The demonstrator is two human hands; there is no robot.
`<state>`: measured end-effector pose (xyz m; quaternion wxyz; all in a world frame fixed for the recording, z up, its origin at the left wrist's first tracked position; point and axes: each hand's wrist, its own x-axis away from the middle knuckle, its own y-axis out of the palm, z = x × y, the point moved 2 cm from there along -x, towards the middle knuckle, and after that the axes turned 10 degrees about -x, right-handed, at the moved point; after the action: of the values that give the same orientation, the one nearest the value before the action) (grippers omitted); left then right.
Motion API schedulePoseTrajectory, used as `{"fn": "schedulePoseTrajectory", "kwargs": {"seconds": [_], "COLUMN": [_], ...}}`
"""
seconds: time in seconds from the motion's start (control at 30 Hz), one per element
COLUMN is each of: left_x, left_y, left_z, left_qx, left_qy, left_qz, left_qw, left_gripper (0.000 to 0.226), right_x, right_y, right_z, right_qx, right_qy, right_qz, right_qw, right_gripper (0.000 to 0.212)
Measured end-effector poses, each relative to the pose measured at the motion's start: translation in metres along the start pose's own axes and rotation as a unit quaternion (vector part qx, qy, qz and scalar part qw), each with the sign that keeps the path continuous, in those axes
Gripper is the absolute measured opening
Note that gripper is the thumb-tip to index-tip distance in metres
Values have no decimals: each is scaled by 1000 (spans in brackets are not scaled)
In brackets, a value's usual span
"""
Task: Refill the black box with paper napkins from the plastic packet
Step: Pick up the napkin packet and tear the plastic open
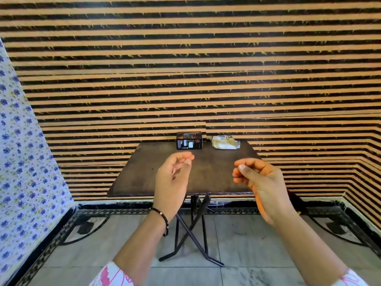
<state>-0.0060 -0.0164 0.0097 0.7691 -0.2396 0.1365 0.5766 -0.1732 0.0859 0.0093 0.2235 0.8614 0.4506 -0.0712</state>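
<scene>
The black box stands at the far edge of a small dark table, against the striped wall. To its right lies the plastic packet with pale napkins inside. My left hand hovers over the table's near half, fingers loosely curled, holding nothing. My right hand is raised beside it, above the table's near right corner, fingers also curled and empty. Both hands are well short of the box and the packet.
The table stands on crossed black folding legs on a tiled floor with a dark patterned border. A striped wall runs behind and to the right. A floral cloth hangs on the left.
</scene>
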Motion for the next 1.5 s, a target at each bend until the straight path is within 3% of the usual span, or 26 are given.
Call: {"fn": "schedulePoseTrajectory", "kwargs": {"seconds": [0.27,0.73,1.13,1.5], "left_x": [-82,-215,-352,-449], "left_y": [10,74,180,274], "left_z": [-91,-195,-259,-323], "left_qx": [11,25,24,9], "left_qy": [-61,-126,-159,-192], "left_qz": [-5,-34,-43,-76], "left_qw": [998,991,986,978], "left_gripper": [16,17,17,17], "right_x": [-94,-230,-401,-518], "right_y": [30,20,-45,-117], "right_z": [87,183,242,290], "right_qx": [-48,1,-12,42], "right_qy": [60,104,128,165], "right_qz": [25,61,73,99], "right_qw": [997,993,989,980], "right_gripper": [19,20,18,17]}}
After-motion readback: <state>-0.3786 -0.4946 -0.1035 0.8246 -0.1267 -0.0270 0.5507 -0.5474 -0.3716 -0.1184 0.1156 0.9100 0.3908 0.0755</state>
